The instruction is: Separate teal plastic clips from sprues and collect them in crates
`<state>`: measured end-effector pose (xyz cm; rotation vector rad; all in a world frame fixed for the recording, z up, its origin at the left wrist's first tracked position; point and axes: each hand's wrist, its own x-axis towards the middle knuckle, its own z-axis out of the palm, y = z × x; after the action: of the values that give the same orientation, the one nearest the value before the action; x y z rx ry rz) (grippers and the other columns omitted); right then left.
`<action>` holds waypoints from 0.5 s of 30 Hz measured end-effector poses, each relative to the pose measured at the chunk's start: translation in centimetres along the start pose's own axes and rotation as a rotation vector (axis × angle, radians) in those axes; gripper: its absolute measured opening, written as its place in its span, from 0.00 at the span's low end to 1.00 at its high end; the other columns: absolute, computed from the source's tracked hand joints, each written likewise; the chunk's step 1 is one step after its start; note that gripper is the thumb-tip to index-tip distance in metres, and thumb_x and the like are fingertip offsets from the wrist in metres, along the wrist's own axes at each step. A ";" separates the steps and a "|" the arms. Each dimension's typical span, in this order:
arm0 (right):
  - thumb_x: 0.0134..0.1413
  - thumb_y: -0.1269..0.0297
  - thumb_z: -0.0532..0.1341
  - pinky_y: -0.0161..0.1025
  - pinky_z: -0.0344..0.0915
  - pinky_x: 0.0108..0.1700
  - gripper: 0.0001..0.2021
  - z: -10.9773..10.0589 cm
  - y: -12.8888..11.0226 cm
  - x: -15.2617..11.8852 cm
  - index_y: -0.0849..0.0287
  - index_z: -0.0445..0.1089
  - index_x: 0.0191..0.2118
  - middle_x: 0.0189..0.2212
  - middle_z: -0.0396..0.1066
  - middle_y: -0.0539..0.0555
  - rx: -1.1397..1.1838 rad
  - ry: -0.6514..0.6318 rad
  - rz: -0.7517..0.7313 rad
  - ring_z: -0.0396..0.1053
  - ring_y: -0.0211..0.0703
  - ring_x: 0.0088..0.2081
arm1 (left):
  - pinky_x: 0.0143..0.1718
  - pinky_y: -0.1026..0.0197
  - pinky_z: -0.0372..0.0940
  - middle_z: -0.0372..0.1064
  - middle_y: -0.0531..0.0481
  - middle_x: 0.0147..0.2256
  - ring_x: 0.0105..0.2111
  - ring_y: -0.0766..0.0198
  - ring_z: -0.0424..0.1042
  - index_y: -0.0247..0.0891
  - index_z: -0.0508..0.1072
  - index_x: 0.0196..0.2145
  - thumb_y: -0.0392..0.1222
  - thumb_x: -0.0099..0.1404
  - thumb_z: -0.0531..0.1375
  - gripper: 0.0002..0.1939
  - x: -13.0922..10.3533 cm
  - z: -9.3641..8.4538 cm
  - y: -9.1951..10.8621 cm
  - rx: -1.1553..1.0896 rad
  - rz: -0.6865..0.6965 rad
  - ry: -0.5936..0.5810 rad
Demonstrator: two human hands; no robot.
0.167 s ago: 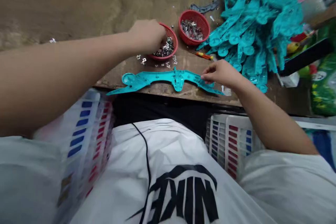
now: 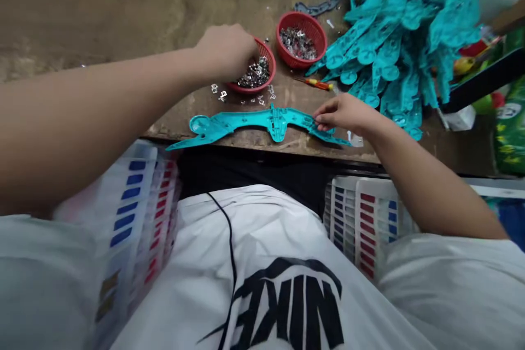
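Observation:
A bow-shaped turquoise plastic part (image 2: 252, 118) lies flat along the table's near edge, with a ribbed middle and a round disc near its left end. My left hand (image 2: 227, 53) is over the left side of a small red basket (image 2: 272, 60) holding shiny metal clips (image 2: 255, 72). Its fingers are curled down and their tips are hidden. At the right arm of the turquoise part is my right hand (image 2: 337, 112), thumb and fingertips pinched together just over the surface. Whatever sits between them is too small to make out.
A second red basket (image 2: 301, 62) of metal pieces stands right of the first. Loose clips (image 2: 223, 96) and a screwdriver (image 2: 315, 83) lie nearby. Turquoise parts (image 2: 394, 44) are piled at the right. White plastic crates (image 2: 135, 197) stand below the table on both sides.
My left hand has drawn slightly left over the basket, its fingers still curled. The right hand keeps its pinch at the turquoise part. The view has shifted a little.

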<state>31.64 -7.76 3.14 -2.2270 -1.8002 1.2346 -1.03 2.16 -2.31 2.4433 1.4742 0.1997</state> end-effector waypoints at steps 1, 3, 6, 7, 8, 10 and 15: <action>0.59 0.65 0.85 0.49 0.88 0.46 0.09 0.1 -0.1 0.0 0.56 0.86 0.38 0.30 0.85 0.57 0.014 0.011 0.011 0.85 0.51 0.34 | 0.59 0.27 0.71 0.87 0.40 0.56 0.55 0.38 0.77 0.52 0.89 0.65 0.50 0.78 0.59 0.26 0.0 0.1 -0.1 -0.012 -0.016 -0.007; 0.61 0.66 0.83 0.50 0.87 0.47 0.08 0.4 -0.3 -0.1 0.57 0.86 0.40 0.30 0.84 0.58 0.011 0.025 0.022 0.84 0.51 0.34 | 0.66 0.26 0.66 0.86 0.47 0.61 0.59 0.39 0.75 0.58 0.83 0.72 0.56 0.81 0.57 0.28 0.0 0.3 0.0 -0.034 -0.043 -0.016; 0.63 0.66 0.81 0.52 0.87 0.49 0.06 0.7 -0.5 -0.3 0.58 0.88 0.43 0.31 0.84 0.59 -0.065 0.036 -0.003 0.85 0.53 0.36 | 0.68 0.29 0.67 0.85 0.50 0.63 0.59 0.43 0.74 0.55 0.76 0.77 0.57 0.86 0.56 0.29 -0.3 0.1 0.8 -0.109 0.004 0.052; 0.63 0.65 0.79 0.53 0.86 0.50 0.06 0.8 -0.5 -0.4 0.58 0.88 0.43 0.31 0.84 0.59 -0.109 0.041 -0.027 0.85 0.55 0.37 | 0.68 0.31 0.69 0.86 0.50 0.62 0.58 0.46 0.74 0.53 0.77 0.75 0.54 0.86 0.57 0.26 -0.4 0.0 1.1 -0.120 0.026 0.078; 0.64 0.65 0.78 0.54 0.86 0.52 0.05 0.9 -0.5 -0.5 0.57 0.88 0.44 0.32 0.85 0.59 -0.165 0.054 -0.058 0.86 0.56 0.38 | 0.67 0.33 0.71 0.87 0.50 0.60 0.56 0.48 0.75 0.50 0.80 0.71 0.51 0.86 0.59 0.22 -0.5 -0.1 1.5 -0.140 0.055 0.102; 0.64 0.64 0.75 0.57 0.84 0.57 0.06 1.1 -0.3 -0.7 0.57 0.89 0.45 0.35 0.86 0.59 -0.300 0.104 -0.148 0.86 0.60 0.43 | 0.67 0.37 0.75 0.89 0.51 0.53 0.53 0.53 0.78 0.47 0.85 0.57 0.45 0.82 0.64 0.12 -0.7 -0.2 2.4 -0.260 0.130 0.128; 0.64 0.66 0.70 0.57 0.78 0.64 0.12 2.0 0.1 -1.1 0.60 0.91 0.49 0.42 0.89 0.63 -0.536 0.197 -0.345 0.85 0.64 0.50 | 0.55 0.38 0.83 0.90 0.48 0.41 0.39 0.57 0.83 0.43 0.81 0.42 0.43 0.77 0.69 0.04 -1.8 0.0 4.4 -0.897 0.181 0.005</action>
<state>30.53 -9.54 2.34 -2.0127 -2.5035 0.4918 1.85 -1.41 -0.95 1.8078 0.8631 0.7237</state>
